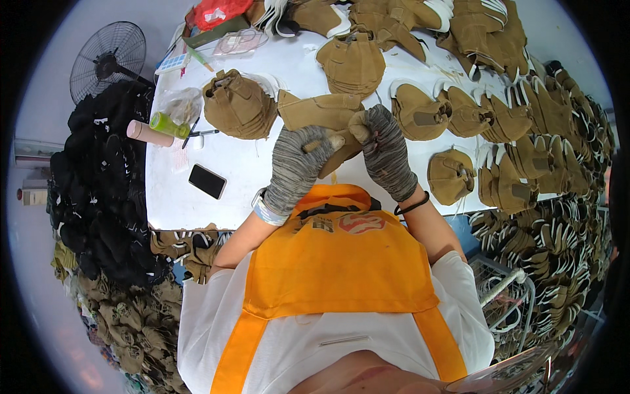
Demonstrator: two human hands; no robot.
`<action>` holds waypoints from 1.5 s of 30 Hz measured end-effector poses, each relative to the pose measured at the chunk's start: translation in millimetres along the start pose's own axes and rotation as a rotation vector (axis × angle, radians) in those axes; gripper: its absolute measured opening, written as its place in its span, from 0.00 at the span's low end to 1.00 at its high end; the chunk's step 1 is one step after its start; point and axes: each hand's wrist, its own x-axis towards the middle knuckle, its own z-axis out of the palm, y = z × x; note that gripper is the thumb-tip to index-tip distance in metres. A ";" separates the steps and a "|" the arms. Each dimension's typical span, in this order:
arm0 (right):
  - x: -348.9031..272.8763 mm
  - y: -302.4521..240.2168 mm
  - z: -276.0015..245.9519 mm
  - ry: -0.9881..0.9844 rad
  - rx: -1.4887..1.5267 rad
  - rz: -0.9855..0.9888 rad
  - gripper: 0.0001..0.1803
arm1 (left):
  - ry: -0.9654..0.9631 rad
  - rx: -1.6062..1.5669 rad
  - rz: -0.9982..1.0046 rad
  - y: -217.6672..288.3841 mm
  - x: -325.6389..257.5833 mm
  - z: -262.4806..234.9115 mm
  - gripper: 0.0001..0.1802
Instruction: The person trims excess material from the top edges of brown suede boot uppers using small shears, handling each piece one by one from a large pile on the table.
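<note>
Both my hands wear grey knitted gloves with bare fingertips and meet over the front middle of the white table (262,177). Between them is a brown suede shoe upper (341,157). My left hand (298,161) pinches its left side, thumb pointing inward. My right hand (387,151) grips the other side with curled fingers. Just beyond my hands lies another brown suede piece (318,110), partly covered by my fingers. A stack of brown uppers (239,105) sits to the left of it, and another stack (351,65) stands farther back.
Several rows of brown uppers with white edges (420,115) fill the table's right side. At left are a phone (207,181), a pink bottle (149,134), a green bottle (169,125) and a pen (200,133). Black shoe uppers (98,190) hang beside the table, below a fan (108,62).
</note>
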 end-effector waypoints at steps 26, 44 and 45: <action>-12.1 -58.7 7.2 0.174 -0.516 -0.097 0.12 | 0.348 0.004 0.281 4.1 -0.6 23.4 0.10; -23.4 -39.1 13.5 0.065 -0.296 0.050 0.11 | 0.365 -0.068 0.353 -9.0 -1.8 29.6 0.08; -22.9 -39.3 11.2 0.059 -0.253 0.000 0.11 | 0.366 -0.045 0.331 -8.5 -1.8 27.9 0.09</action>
